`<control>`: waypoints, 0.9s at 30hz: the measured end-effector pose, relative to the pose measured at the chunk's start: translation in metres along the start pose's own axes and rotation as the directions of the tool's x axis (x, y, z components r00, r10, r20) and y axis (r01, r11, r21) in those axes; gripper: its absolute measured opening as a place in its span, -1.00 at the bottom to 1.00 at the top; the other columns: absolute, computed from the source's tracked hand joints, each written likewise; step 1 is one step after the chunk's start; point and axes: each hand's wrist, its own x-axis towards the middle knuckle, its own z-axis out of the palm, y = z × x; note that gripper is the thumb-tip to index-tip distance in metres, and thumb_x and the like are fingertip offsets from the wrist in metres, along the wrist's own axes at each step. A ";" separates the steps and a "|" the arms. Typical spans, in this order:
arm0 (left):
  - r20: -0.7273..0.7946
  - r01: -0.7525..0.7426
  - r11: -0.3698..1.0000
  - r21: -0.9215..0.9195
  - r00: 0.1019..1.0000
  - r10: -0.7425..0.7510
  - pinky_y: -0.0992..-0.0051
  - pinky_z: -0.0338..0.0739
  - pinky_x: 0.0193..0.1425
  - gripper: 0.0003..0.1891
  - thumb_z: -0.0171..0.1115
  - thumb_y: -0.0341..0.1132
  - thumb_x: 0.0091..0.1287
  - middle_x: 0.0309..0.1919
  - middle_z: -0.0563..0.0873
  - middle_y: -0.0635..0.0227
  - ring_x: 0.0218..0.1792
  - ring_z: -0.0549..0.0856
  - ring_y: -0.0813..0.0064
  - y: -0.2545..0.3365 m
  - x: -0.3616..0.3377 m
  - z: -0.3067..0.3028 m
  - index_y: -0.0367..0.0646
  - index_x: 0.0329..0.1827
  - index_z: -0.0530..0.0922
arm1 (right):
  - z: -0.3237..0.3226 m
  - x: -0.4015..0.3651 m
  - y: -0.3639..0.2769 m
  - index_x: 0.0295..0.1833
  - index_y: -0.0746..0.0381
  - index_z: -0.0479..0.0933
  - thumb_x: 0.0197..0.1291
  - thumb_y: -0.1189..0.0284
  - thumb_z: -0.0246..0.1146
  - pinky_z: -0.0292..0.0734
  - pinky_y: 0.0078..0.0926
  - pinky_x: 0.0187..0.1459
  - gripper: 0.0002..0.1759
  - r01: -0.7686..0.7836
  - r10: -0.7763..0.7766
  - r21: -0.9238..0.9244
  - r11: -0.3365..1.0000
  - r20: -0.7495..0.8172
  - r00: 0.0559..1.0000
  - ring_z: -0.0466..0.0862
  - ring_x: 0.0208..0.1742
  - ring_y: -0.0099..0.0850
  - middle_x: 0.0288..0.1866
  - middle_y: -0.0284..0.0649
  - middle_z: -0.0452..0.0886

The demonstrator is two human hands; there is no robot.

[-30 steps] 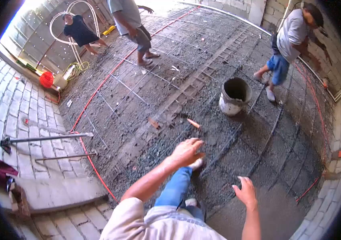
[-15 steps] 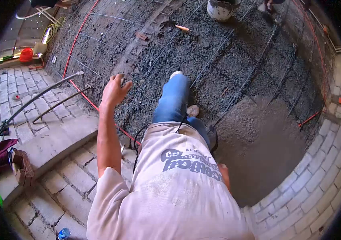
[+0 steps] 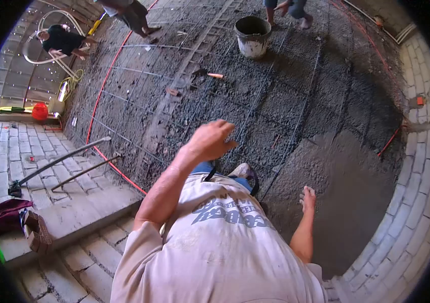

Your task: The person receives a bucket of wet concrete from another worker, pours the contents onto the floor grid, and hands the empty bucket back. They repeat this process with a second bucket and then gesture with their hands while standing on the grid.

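Note:
My left hand (image 3: 211, 141) is raised in front of my shirt over the gravel (image 3: 248, 106), its fingers slightly bent and apart, holding nothing. Lower at the right, my right hand (image 3: 307, 198) hangs beside the smooth wet concrete (image 3: 351, 202), fingers apart and nothing in it. Dark steel bars (image 3: 301, 116) cross the gravel ahead of me. A bucket (image 3: 253, 45) spattered with concrete stands upright beyond my hands. Left of it, a tool with an orange handle (image 3: 215, 76) lies on the gravel.
Several people stand at the far side, one in dark clothes (image 3: 63, 40) at the left. Two long-handled tools (image 3: 63, 160) lean across the block edge. A brick (image 3: 38, 237) and dark red cloth (image 3: 5, 214) are at the left. Block walls (image 3: 401, 222) curve along the right.
My left hand has moved right and lower in the view. My right hand has come out from beside my shirt. The bucket shows fully now, and more of the people are visible.

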 end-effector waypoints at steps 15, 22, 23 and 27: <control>0.072 -0.264 0.963 -0.060 0.961 0.268 0.25 0.47 0.02 -0.56 0.19 -0.08 0.15 -0.13 0.57 0.13 -0.06 0.57 0.13 -0.056 0.028 0.008 -0.18 0.00 0.47 | 0.060 -0.091 0.104 -0.13 0.24 0.43 0.14 0.20 0.18 0.45 -0.34 -0.33 -0.66 -0.002 0.008 0.080 0.997 -0.068 0.998 0.51 -0.35 -0.34 -0.22 -0.24 0.51; -0.019 -0.193 0.980 -0.038 0.981 0.192 0.24 0.46 0.00 -0.55 0.23 -0.08 0.12 -0.14 0.57 0.14 -0.04 0.56 0.16 -0.132 0.004 -0.059 -0.17 -0.01 0.47 | 0.113 -0.070 0.027 -0.08 0.21 0.41 0.13 0.18 0.19 0.43 -0.35 -0.45 -0.64 0.016 -0.025 -0.131 0.991 -0.065 0.998 0.50 -0.44 -0.35 -0.24 -0.24 0.51; -0.060 -0.163 0.985 -0.060 0.985 0.159 0.24 0.46 0.01 -0.54 0.23 -0.08 0.12 -0.13 0.57 0.14 -0.03 0.56 0.16 -0.144 0.000 -0.068 -0.17 0.00 0.47 | 0.119 -0.065 0.015 -0.08 0.21 0.40 0.13 0.18 0.19 0.42 -0.35 -0.47 -0.63 0.039 -0.049 -0.138 0.990 -0.066 0.997 0.50 -0.46 -0.35 -0.24 -0.24 0.51; -0.074 -0.079 0.990 -0.115 0.995 0.071 0.25 0.45 0.02 -0.51 0.22 -0.04 0.15 -0.11 0.56 0.14 -0.01 0.54 0.15 -0.177 -0.015 -0.075 -0.16 0.04 0.46 | 0.144 -0.054 -0.035 -0.05 0.19 0.39 0.12 0.18 0.20 0.40 -0.36 -0.55 -0.62 0.162 -0.171 -0.130 0.978 -0.054 0.984 0.49 -0.51 -0.36 -0.25 -0.25 0.50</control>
